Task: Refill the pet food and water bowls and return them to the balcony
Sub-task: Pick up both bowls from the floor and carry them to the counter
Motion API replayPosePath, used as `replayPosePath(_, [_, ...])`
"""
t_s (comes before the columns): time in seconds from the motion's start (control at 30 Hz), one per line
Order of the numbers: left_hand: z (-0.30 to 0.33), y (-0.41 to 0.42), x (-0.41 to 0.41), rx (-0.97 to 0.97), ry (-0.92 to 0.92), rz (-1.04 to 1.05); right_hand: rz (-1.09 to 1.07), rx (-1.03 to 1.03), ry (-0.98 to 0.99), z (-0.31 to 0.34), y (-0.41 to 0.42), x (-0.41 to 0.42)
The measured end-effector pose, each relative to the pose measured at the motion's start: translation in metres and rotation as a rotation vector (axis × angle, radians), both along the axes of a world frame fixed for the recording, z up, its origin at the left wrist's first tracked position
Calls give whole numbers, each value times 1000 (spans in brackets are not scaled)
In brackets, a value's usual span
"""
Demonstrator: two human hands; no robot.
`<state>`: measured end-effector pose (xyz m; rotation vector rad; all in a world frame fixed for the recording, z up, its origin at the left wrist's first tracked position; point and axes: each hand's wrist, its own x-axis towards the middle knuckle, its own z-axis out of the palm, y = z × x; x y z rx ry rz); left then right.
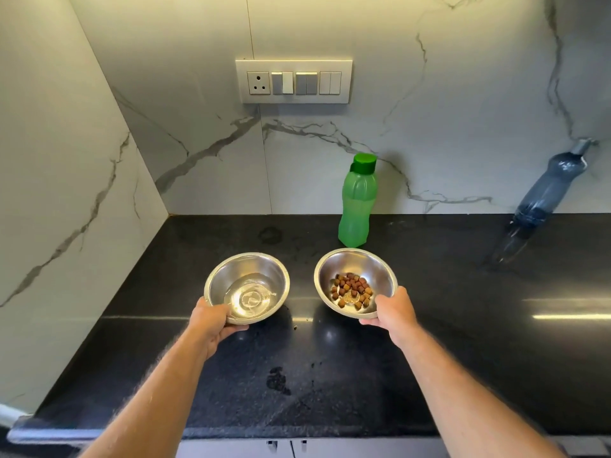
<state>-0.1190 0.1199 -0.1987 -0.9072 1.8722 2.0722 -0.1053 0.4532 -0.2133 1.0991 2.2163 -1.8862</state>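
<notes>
The left hand [213, 320] grips the near rim of the steel water bowl [247, 287], thumb hooked over the rim's inner edge and fingers curled beneath the bowl's underside, so the bowl sits beyond and slightly right of the knuckles. The right hand [393, 309] holds the steel food bowl [355, 282] the same way at its near right rim, thumb on top, fingers wrapped underneath and mostly hidden. A shallow pool of clear water lies in the left bowl; brown kibble [352, 287] is heaped in the bottom of the right one. Both bowls are above the black granite countertop [463, 342], side by side and apart; whether they touch it cannot be told. Just behind the food bowl stands a green bottle [357, 203] with its cap closed, against the marble backsplash [429, 94]. A grey bottle [549, 186] stands at the far right, and a switch panel [293, 81] is on the wall above.
</notes>
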Motion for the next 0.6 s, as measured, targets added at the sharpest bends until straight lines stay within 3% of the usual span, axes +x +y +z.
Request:
replayPosePath(0.23, [-10,5,-2,-54,-53,-14,2,26,-25,-6,2,1])
replayPosePath(0.6, [-18,-1,-4,17,-75,-15,-17,-5,-41,-15,6,3])
